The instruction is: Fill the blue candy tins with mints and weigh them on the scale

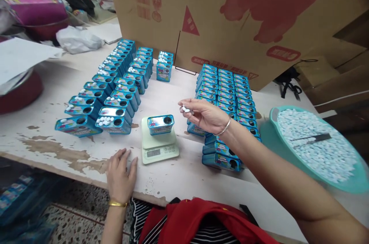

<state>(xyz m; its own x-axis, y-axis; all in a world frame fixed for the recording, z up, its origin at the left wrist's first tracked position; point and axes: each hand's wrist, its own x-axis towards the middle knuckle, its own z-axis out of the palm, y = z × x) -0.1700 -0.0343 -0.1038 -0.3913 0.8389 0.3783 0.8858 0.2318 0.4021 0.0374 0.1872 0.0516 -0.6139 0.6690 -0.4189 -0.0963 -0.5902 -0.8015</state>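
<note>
I seem to be portioning: my right hand (204,115), nearly closed, pinches a few candies (186,109) near the tin (160,129) on the scale (146,142), its hole (167,120) probably calling for careful aim, while my left hand (122,172) rests spread and empty on the tabletop (173,92).

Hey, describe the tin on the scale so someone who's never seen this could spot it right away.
Start at the big cardboard box and come down the table to the gap between the left tins and right tins. Toward the near edge sits a pale green scale. The tin is the blue one with a dark round hole, the only one on that scale.
</note>
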